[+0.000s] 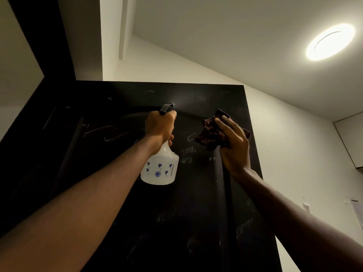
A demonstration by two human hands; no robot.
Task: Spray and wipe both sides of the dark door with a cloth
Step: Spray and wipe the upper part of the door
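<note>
The dark door (176,222) fills the lower middle of the view, seen from below, with faint chalky smears on its panel. My left hand (160,127) grips the neck and trigger of a white spray bottle (160,167) with small blue prints, its black nozzle aimed at the door's upper part; a faint mist shows just right of the nozzle. My right hand (233,144) holds a crumpled dark reddish cloth (212,132) against the door near its upper right edge.
The dark door frame (39,55) runs up the left side. White walls (304,154) and a sloped ceiling surround the door, with a round ceiling lamp (331,42) lit at upper right. A pale cabinet (351,140) and papers on the wall sit at far right.
</note>
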